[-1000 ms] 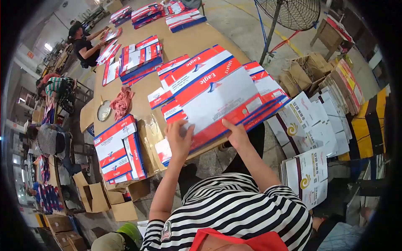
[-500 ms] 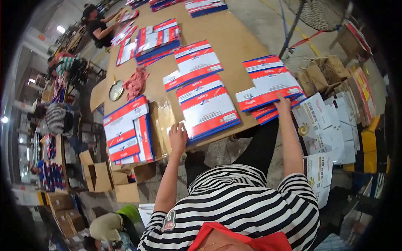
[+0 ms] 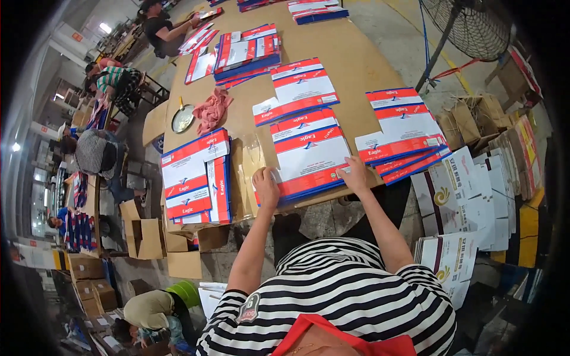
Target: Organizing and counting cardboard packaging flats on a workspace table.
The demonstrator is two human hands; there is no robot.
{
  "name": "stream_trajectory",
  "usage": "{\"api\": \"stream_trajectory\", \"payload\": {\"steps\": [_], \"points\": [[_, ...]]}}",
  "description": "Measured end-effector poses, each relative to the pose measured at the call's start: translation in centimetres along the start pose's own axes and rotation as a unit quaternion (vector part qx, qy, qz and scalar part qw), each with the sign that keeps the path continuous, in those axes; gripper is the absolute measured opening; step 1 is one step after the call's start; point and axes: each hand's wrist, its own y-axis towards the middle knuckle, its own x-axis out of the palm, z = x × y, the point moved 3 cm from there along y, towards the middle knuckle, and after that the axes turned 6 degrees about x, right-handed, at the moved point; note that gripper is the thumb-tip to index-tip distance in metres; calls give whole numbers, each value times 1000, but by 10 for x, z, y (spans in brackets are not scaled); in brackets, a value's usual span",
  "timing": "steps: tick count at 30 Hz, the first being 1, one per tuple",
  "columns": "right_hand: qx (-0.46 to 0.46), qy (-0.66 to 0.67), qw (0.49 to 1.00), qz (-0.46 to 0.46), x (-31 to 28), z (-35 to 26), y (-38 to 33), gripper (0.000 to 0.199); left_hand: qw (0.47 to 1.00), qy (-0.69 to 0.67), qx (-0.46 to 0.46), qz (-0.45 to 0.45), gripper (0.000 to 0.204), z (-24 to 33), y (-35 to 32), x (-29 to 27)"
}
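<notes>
Centrally, a flat printed carton lay at the near edge of the brown table, between your two hands. Its face was crossed by red bands and blue lines, with a broad white panel near the middle, a small blue emblem and rows of fine print; a blue border marked its near edge. Your left hand was half curled at the near left corner, and your right hand rested at the near right corner, thumb a little apart from the fingers; whether either gripped the board cannot be told. Similarly coloured stacks stood to the left and right.
</notes>
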Motion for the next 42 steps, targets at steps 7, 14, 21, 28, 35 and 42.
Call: {"api": "stream_trajectory", "payload": {"steps": [7, 14, 21, 28, 35, 42], "points": [[127, 334, 934, 12, -27, -12, -2, 35, 996, -15, 18, 83, 29, -9, -5, -10], [171, 522, 829, -106, -40, -24, -29, 21, 989, -82, 47, 116, 15, 15, 9, -30], [54, 522, 848, -70, -139, -80, -19, 15, 963, -153, 141, 170, 18, 78, 36, -126], [-36, 494, 868, -29, -199, -116, -18, 22, 971, -145, 182, 54, 25, 118, 51, -181], [-64, 475, 877, 6, -223, -128, -29, 23, 963, -81, 241, 87, 32, 122, 47, -195], [-68, 460, 885, -11, -237, -117, -42, 33, 952, -85, 265, 125, 30, 126, 39, -205]]}}
